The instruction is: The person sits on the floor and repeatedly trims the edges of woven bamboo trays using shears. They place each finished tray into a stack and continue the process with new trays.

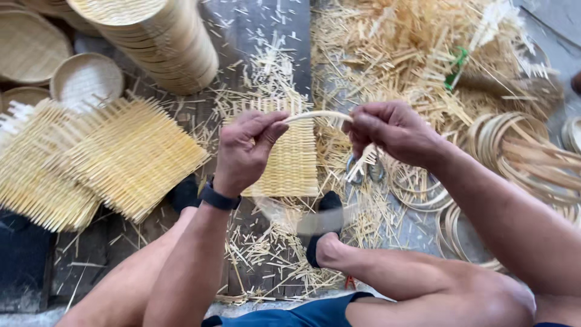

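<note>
While both hands [245, 151] [393, 130] bend a strip [318, 114], woven mats [121, 157] lie left.

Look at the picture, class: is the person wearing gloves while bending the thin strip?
No: both the left hand and the right hand are bare as they pinch the ends of the curved strip.

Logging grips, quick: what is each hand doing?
Left hand: closed, pinching one end of the bamboo strip.
Right hand: closed on its other end.
</note>
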